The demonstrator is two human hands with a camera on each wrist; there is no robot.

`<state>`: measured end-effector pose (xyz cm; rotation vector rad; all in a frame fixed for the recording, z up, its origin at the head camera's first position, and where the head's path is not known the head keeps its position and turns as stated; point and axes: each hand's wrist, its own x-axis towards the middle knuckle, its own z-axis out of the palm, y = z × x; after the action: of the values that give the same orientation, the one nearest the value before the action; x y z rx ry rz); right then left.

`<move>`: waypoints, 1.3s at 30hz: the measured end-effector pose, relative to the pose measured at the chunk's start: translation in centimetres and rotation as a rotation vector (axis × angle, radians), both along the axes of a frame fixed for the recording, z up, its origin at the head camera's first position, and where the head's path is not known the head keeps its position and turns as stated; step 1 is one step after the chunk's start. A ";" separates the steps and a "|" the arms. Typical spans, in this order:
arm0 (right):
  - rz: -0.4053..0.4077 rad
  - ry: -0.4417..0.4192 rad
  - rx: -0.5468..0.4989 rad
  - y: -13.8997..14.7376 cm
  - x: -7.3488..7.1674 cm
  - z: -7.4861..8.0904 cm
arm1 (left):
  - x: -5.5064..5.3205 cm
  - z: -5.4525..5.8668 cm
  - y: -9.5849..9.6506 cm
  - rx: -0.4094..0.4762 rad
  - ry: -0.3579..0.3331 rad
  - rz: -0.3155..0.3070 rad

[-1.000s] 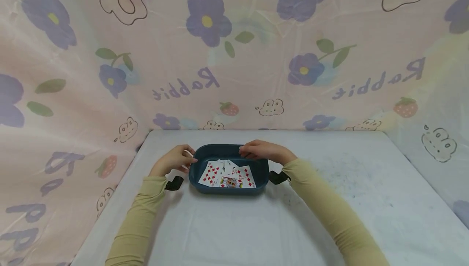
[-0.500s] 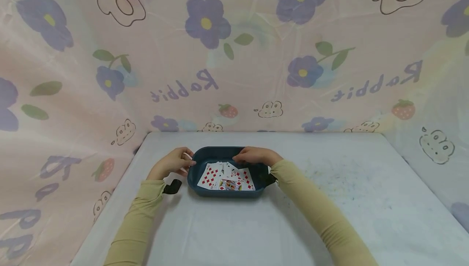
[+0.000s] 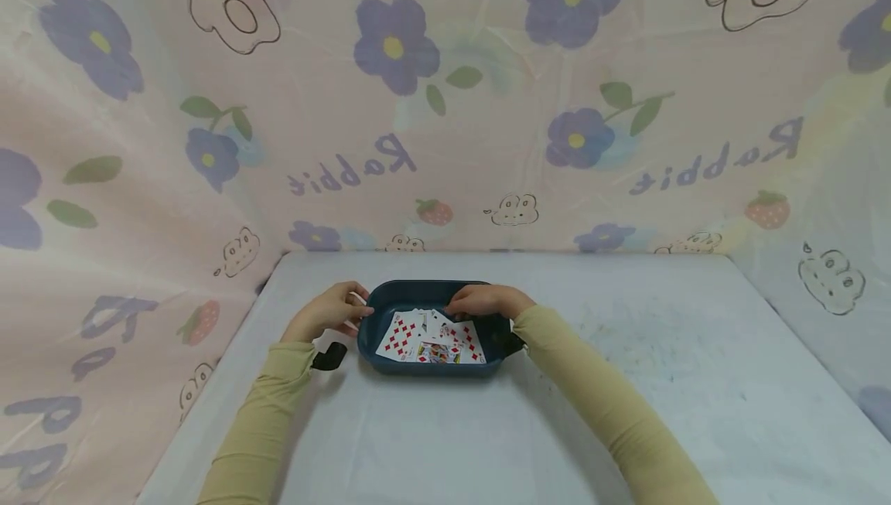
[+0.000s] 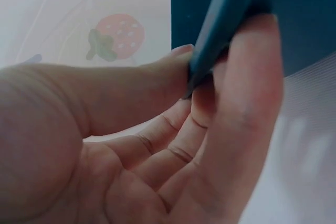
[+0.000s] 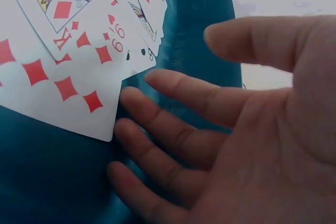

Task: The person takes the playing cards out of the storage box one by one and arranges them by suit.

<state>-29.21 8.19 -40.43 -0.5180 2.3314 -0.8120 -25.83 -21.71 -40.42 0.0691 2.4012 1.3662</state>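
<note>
A dark teal rectangular tray (image 3: 433, 370) with rounded corners sits on the white table. Inside it, several playing cards (image 3: 400, 336) lie loosely spread and overlapping, face up, with diamonds and a king among them. My left hand (image 3: 330, 313) pinches the tray's left rim between thumb and fingers, as the left wrist view shows closely. Over the right part of the tray is my right hand (image 3: 489, 301), its fingers (image 5: 157, 140) loosely extended beside the cards' edges. Its thumb stands apart, and nothing is held. Whether the fingertips touch a card I cannot tell.
White cloth covers the table (image 3: 418, 443), with faint dark specks on the right side. A patterned curtain (image 3: 473, 141) with flowers and rabbits hangs behind and along both sides. A black wrist camera (image 3: 329, 356) sits below the left hand.
My right hand has moved left and slightly down from the tray's back right rim to the cards. The left hand keeps its grip; the tray and cards look unmoved.
</note>
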 end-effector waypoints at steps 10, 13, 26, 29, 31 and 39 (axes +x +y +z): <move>0.104 -0.012 -0.005 -0.1 -0.2 0.0 | -0.3 -0.3 0.0 -0.014 0.012 0.011; 0.118 -0.033 -0.007 0.0 -0.3 0.0 | -0.4 -0.3 0.1 -0.022 0.012 0.007; 0.157 0.001 0.034 0.3 -0.3 0.5 | 0.0 0.3 0.4 -0.023 -0.005 0.010; 0.151 -0.001 0.043 0.4 -0.3 0.5 | 0.0 0.2 0.4 -0.025 -0.009 0.012; 0.145 0.000 0.049 0.4 -0.2 0.5 | 0.0 0.2 0.4 -0.029 -0.010 0.010; 0.065 0.090 0.012 0.8 -0.2 1.1 | -0.1 0.4 0.5 -0.023 0.005 -0.006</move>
<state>-29.44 8.97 -39.31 -0.6334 2.3869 -0.7581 -25.96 -21.18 -40.01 0.0733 2.4181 1.3371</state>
